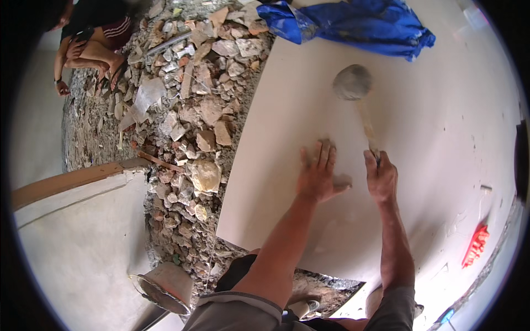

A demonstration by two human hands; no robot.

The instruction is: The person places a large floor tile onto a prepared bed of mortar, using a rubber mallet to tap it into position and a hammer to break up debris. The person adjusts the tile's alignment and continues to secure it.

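My left hand lies on a large pale tile, fingers spread and pointing away from me, with nothing in it. To its right, my right hand is wrapped round the end of a rubber mallet's light wooden handle. The mallet's round grey head is farther out, over the tile; whether it touches the surface I cannot tell. Beyond the head, a crumpled blue plastic sheet or bag rests on the tile's far part.
Broken stone and rubble run along the tile's left side. A dirty bucket lies tipped at the lower left, near a pale wall. A red-handled tool is at the right. Another person crouches at the far left.
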